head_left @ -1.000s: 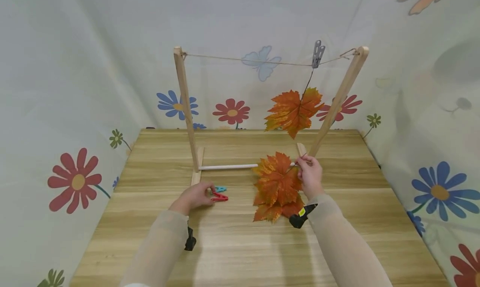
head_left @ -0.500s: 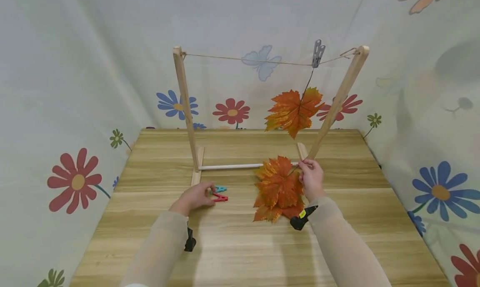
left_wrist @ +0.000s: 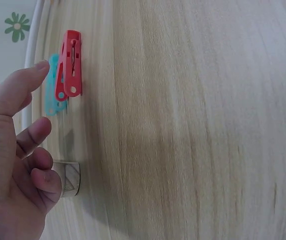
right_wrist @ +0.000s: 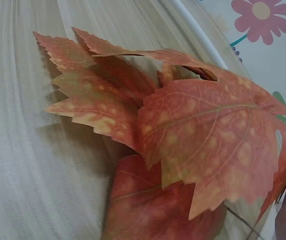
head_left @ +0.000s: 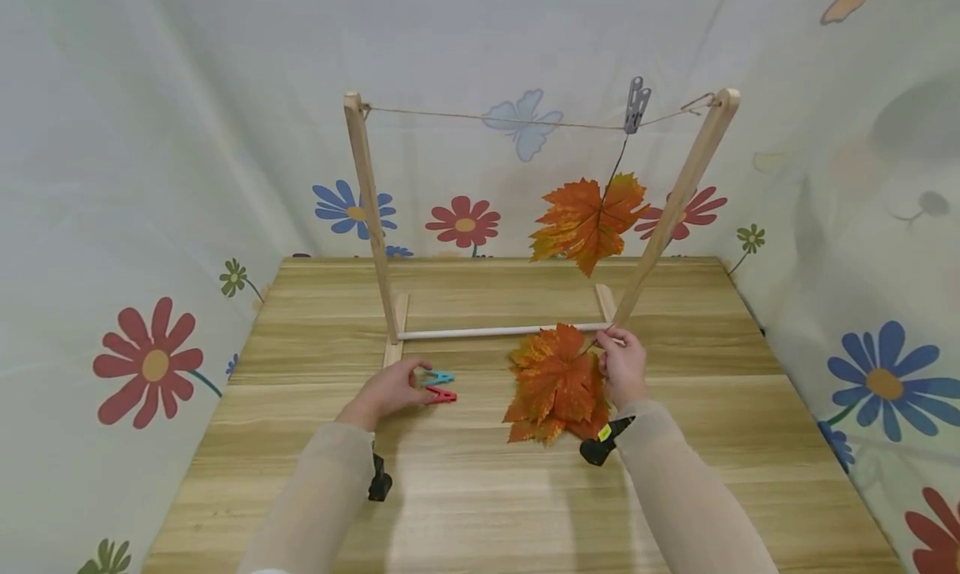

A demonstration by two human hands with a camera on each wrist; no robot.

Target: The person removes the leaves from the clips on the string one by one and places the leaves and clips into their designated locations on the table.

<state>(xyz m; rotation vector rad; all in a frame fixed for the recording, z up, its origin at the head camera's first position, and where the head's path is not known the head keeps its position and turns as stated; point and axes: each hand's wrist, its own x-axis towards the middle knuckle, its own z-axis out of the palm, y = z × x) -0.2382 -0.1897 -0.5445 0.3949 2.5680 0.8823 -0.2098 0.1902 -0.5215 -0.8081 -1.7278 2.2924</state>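
Observation:
Between the thumb and fingers of my right hand [head_left: 624, 366] is the thin stem of an orange artificial maple leaf [head_left: 562, 374]. That leaf lies over at least one more orange leaf [right_wrist: 158, 215] on the table, which it largely covers. My left hand [head_left: 386, 393] is beside a red clothespin [head_left: 444, 396] and a teal clothespin [head_left: 439, 377]. In the left wrist view its thumb and index finger are spread apart, with nothing held between them. There the red clothespin partly hides the teal one.
Behind the hands stands a wooden frame [head_left: 678, 199] with a white bottom rod [head_left: 472, 332]. A string [head_left: 450, 114] runs across its top. From it a grey clothespin [head_left: 636, 107] holds another orange leaf [head_left: 592, 220] by the stem. A flowered cloth surrounds the wooden table [head_left: 465, 507].
My right hand has come down slightly, and the leaf it pinches has sunk toward the leaf below. My left thumb and index finger have spread a little beside the clothespins.

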